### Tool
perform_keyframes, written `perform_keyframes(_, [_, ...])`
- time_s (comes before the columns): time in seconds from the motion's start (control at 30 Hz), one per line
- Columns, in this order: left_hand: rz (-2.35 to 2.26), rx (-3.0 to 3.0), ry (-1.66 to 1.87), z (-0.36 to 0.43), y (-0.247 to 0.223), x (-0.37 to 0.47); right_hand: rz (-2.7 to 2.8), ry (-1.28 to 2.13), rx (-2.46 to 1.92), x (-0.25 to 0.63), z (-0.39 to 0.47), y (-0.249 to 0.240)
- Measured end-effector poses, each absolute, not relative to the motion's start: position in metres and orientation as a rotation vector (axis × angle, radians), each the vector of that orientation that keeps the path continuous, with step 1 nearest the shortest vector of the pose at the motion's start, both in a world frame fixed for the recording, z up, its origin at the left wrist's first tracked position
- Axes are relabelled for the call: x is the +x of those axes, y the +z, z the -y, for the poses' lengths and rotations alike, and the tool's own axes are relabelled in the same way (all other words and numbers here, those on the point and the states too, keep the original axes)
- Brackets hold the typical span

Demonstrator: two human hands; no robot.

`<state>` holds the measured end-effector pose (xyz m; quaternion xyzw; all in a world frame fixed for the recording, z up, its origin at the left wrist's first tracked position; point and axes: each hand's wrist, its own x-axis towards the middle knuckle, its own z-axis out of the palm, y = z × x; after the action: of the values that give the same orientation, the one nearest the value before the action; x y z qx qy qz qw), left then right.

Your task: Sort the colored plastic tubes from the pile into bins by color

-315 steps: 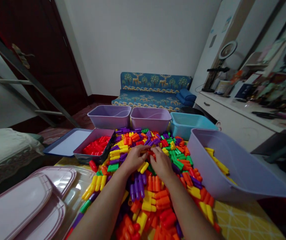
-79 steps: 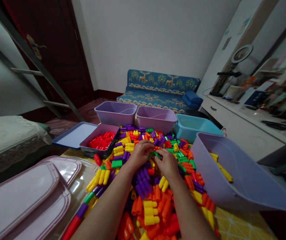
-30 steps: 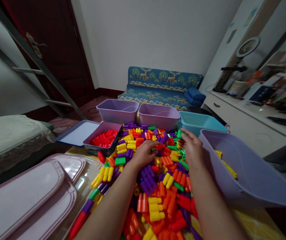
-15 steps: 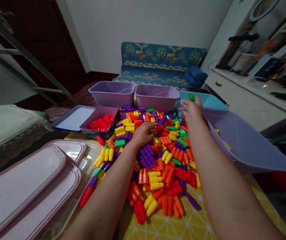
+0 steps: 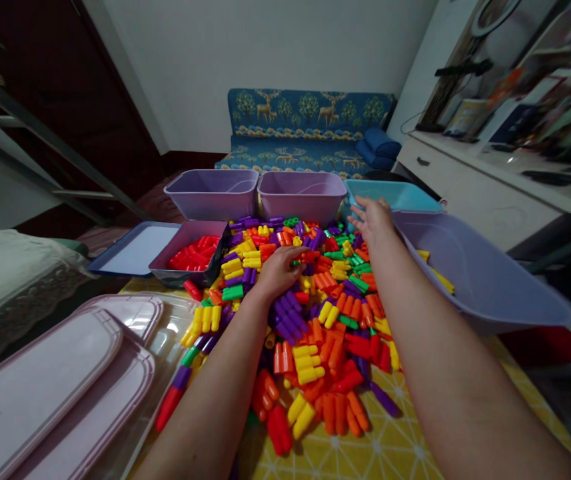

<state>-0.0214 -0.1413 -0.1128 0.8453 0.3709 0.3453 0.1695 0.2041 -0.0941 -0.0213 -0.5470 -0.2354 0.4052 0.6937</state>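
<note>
A wide pile of red, orange, yellow, green and purple plastic pieces (image 5: 335,353) covers the middle of the yellow patterned cloth. My left hand (image 5: 281,270) rests on the pile with its fingers curled; a bit of green shows beside the fingers, and whether they grip it is unclear. At the near left edge of the teal bin (image 5: 400,193), my right hand (image 5: 372,217) has its fingers spread and holds nothing. Red pieces (image 5: 195,253) fill part of a square box (image 5: 165,270) on the left. Some yellow pieces lie in the large lavender bin (image 5: 490,277) on the right.
Two purple bins (image 5: 212,193) (image 5: 302,193) stand behind the pile. A blue-rimmed lid (image 5: 132,250) lies by the square box, and pink lids (image 5: 40,367) are stacked at the near left. Beyond are a blue sofa (image 5: 310,127) and a white desk (image 5: 490,170).
The green piece at my right hand's fingertips is gone from them, and that hand is now spread at the teal bin. My left hand stays on the pile. The view has shifted slightly.
</note>
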Motion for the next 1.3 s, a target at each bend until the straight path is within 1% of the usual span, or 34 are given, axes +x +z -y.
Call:
perform_keyframes(0.13, [-1.084, 2.387, 0.960, 0.143, -0.111, -0.021, 0.578, 0.892, -1.215, 0.201, 0.101, -0.028])
perform_keyframes(0.23, [-1.114, 2.362, 0.963, 0.145, -0.109, -0.020, 0.868, 0.825, -1.293, 0.195, 0.119, -0.039])
perform_keyframes(0.3, [-1.117, 2.353, 0.965, 0.146, -0.109, -0.020, 1.214, 0.685, -1.480, 0.194, 0.136, -0.049])
perform_keyframes(0.4, [-1.111, 2.349, 0.957, 0.146, -0.109, -0.020, 1.704, 0.410, -1.890, 0.199, 0.162, -0.063])
perform_keyframes(0.47, [-1.110, 2.353, 0.958, 0.146, -0.109, -0.020, 1.839, 0.305, -2.091, 0.203, 0.175, -0.070])
perform_keyframes(0.53, [-1.106, 2.364, 0.959, 0.145, -0.110, -0.021, 1.875, 0.291, -2.161, 0.204, 0.182, -0.076])
perform_keyframes(0.73, [-1.105, 2.373, 0.951, 0.145, -0.111, -0.020, 1.912, 0.296, -1.989, 0.193, 0.184, -0.085])
perform_keyframes(0.8, [-1.098, 2.372, 0.960, 0.145, -0.110, -0.020, 1.860, 0.288, -1.951, 0.189, 0.183, -0.086])
perform_keyframes(0.87, [-1.089, 2.373, 0.964, 0.145, -0.110, -0.020, 1.753, 0.358, -1.815, 0.185, 0.183, -0.085])
perform_keyframes(0.97, [-1.093, 2.372, 0.957, 0.146, -0.110, -0.020, 1.411, 0.661, -1.461, 0.178, 0.183, -0.079])
perform_keyframes(1.03, [-1.101, 2.366, 0.948, 0.146, -0.110, -0.020, 1.093, 0.789, -1.186, 0.173, 0.184, -0.068])
perform_keyframes(1.1, [-1.102, 2.361, 0.943, 0.146, -0.110, -0.020, 0.816, 0.762, -0.922, 0.172, 0.188, -0.053])
perform_keyframes(1.17, [-1.101, 2.358, 0.946, 0.146, -0.110, -0.020, 0.596, 0.656, -0.694, 0.175, 0.193, -0.038])
perform_keyframes(1.23, [-1.097, 2.362, 0.955, 0.145, -0.111, -0.020, 0.406, 0.603, -0.543, 0.182, 0.198, -0.027])
perform_keyframes(1.3, [-1.090, 2.370, 0.962, 0.144, -0.113, -0.020, 0.253, 0.627, -0.478, 0.188, 0.201, -0.020])
